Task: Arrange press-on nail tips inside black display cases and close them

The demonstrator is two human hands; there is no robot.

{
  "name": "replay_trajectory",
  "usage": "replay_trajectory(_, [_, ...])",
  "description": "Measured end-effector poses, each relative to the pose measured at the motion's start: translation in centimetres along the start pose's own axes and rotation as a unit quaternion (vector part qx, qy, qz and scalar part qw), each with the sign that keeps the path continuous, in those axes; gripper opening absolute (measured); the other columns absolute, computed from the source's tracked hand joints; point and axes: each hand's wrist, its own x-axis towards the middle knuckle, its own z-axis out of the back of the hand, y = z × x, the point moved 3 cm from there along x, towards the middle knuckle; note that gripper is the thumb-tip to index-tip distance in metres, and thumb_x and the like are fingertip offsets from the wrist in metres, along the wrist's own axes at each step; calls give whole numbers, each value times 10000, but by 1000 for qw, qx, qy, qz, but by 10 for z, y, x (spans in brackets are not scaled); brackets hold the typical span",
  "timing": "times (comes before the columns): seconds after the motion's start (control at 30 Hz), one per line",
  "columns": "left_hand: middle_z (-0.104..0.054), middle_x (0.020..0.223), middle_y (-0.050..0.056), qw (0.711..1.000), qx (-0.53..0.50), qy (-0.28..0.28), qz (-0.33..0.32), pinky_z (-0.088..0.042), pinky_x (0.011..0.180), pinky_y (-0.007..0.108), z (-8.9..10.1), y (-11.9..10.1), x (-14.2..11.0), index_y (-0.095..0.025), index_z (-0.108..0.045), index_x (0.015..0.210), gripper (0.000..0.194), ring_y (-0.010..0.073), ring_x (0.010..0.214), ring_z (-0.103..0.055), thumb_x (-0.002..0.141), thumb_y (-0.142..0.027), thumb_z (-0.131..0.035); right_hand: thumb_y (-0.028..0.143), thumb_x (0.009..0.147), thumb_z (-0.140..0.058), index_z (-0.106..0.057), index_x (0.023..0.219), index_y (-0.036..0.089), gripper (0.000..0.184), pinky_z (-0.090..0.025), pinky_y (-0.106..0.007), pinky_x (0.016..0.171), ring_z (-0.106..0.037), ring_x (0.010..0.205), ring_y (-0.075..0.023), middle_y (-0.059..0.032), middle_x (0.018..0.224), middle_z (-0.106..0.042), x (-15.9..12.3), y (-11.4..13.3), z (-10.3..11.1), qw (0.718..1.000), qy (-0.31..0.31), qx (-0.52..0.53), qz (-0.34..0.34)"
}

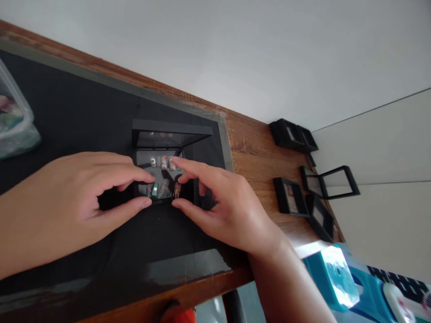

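A small black display case [172, 128] lies on the dark mat with its clear-windowed lid raised. Inside, decorated press-on nails [164, 162] form a back row, and green and brownish ones [155, 189] form a front row. My left hand [97, 188] reaches in from the left, thumb and index finger closed about a dark green press-on nail [149, 190] at the front left corner. From the right, my right hand [222, 202] has its thumb and a bent finger on a brown press-on nail [177, 189]. Its index fingertip lies over the back row, partly hiding it.
A clear plastic container [20, 116] stands at the far left. On the wooden tabletop [252, 157] to the right are several black cases, one an open case [340, 181]. A blue plastic object [336, 278] is at lower right. The pale wall [235, 54] borders the table.
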Motion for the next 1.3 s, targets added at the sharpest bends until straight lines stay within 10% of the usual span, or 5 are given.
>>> replay_trajectory(0.27, [-813,1100,-69,1000,-3,19,6,-603,889,402,0,-2,1,-451,-762,1223,327,228,897,-747,1024,-638,-584,220,950,-870,-680,1499,199,581,-540,-244,693,-603,658,-80,-12,1151,-847,3,-16,-7,995,6,101,-19])
replay_trajectory(1.07, [-812,952,-8,994,-8,59,89,-558,755,411,1,-7,13,-384,-817,1060,441,262,845,-744,928,-689,-526,316,928,-912,-767,1384,212,490,-530,-238,637,-597,649,-86,-44,1137,-854,7,-23,-6,992,-12,121,15])
replay_trajectory(1.3, [-782,885,-20,997,1,47,64,-555,665,362,1,1,11,-429,-835,1061,472,215,741,-707,939,-762,-523,226,954,-825,-766,1376,199,426,-490,-219,578,-577,642,-80,-47,1141,-849,3,-34,19,995,-35,64,-68])
